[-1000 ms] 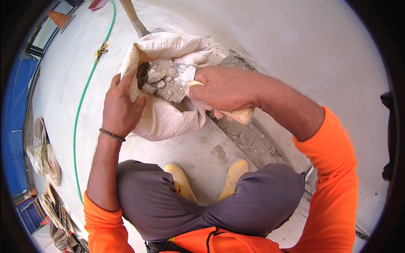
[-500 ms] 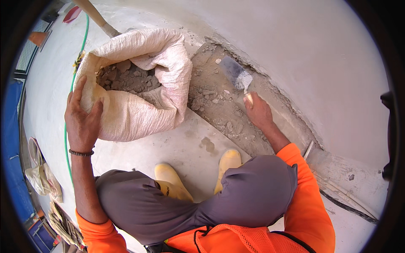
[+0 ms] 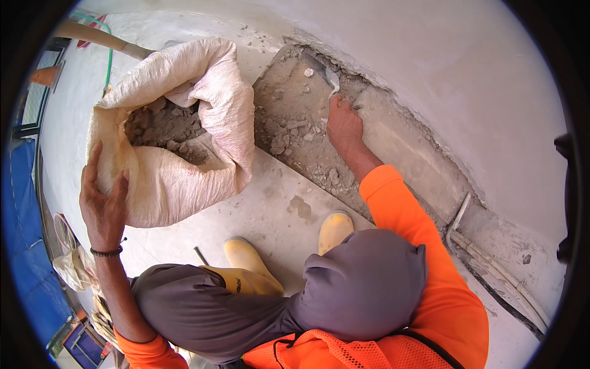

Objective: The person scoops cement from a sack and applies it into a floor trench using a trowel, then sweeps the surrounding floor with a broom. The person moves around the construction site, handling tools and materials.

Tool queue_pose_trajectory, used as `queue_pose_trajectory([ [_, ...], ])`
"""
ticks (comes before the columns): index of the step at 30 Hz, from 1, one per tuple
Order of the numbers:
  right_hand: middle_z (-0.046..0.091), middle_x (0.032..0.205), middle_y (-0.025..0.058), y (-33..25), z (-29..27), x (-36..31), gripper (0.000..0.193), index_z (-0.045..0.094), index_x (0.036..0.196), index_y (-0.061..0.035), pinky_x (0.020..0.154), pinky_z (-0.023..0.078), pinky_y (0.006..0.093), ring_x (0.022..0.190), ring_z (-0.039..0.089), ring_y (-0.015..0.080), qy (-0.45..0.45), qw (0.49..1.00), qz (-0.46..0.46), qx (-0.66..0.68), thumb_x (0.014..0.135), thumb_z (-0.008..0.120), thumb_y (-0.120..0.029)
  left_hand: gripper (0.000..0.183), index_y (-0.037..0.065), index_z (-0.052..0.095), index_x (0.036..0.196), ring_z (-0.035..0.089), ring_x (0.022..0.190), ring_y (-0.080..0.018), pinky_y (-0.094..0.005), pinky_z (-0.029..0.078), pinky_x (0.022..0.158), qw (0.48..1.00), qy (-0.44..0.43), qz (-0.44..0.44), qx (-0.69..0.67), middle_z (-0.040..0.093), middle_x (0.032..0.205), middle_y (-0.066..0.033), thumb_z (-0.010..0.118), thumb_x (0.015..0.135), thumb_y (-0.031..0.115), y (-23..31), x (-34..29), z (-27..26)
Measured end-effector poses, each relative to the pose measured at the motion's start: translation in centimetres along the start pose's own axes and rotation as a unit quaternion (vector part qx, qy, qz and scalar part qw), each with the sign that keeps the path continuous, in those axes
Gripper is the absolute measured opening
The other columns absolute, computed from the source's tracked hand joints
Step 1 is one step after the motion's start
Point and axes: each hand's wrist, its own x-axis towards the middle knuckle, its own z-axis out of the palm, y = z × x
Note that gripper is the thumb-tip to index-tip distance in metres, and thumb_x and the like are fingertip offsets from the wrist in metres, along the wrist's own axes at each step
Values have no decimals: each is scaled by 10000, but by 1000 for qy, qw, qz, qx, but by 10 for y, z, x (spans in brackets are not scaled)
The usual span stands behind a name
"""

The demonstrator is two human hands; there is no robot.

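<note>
My right hand (image 3: 345, 123) is closed round the handle of a trowel (image 3: 321, 69), its grey blade tilted and touching the rubble in a shallow trench (image 3: 289, 104) along the wall. My left hand (image 3: 106, 203) rests against the near left side of a white woven sack (image 3: 184, 194), fingers spread and thumb apart on its cloth. The sack's mouth is rolled outward. Broken grey debris (image 3: 163, 126) lies inside it.
The plastered wall (image 3: 442, 80) rises on the right, its lower edge ragged. Pipes (image 3: 491, 264) and a black cable (image 3: 501, 301) run at lower right. A wooden handle (image 3: 101, 35) leans behind the sack. My yellow boots (image 3: 252, 261) stand on the pale floor.
My right hand has pushed the trowel farther along the trench, away from me, and turned its blade more edge-on. My left hand stays at the sack. The view has shifted slightly.
</note>
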Motion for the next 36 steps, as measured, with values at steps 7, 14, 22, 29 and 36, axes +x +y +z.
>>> queue_pose_trajectory([
  [7,654,1103,250,-18,-5,-74,411,506,1343,9,745,620,486,911,743,409,-153,974,-141,92,1014,593,-223,650,43,524,1542,621,1320,-305,-412,494,1122,1000,-9,16,-5,599,1498,-184,732,926,35,1,15,16],
  [14,725,1045,283,-8,-17,-8,452,597,1226,32,885,571,546,992,724,446,-120,964,-101,215,1082,529,-391,642,46,536,1536,628,1309,-312,-418,492,1126,1000,0,14,1,608,1488,-188,719,921,20,2,11,13],
  [22,720,993,275,3,7,-60,514,633,1118,13,887,536,563,998,701,461,-280,909,-164,260,1068,543,-491,639,50,544,1528,632,1301,-313,-427,484,1135,999,-7,-21,-23,613,1481,-190,728,917,34,0,10,12],
  [29,704,1031,278,34,10,-88,547,650,1092,13,882,520,546,1010,683,452,-327,885,-129,303,1055,553,-525,643,60,538,1534,613,1325,-307,-423,479,1140,999,1,41,15,610,1480,-179,729,920,39,0,13,11],
  [36,653,889,157,67,-109,-79,536,614,1062,-19,761,530,460,809,647,288,-354,885,-107,283,1080,518,-545,714,91,524,1549,673,1212,-302,-423,540,1066,999,22,27,-32,638,1390,-199,758,877,32,5,7,12],
])
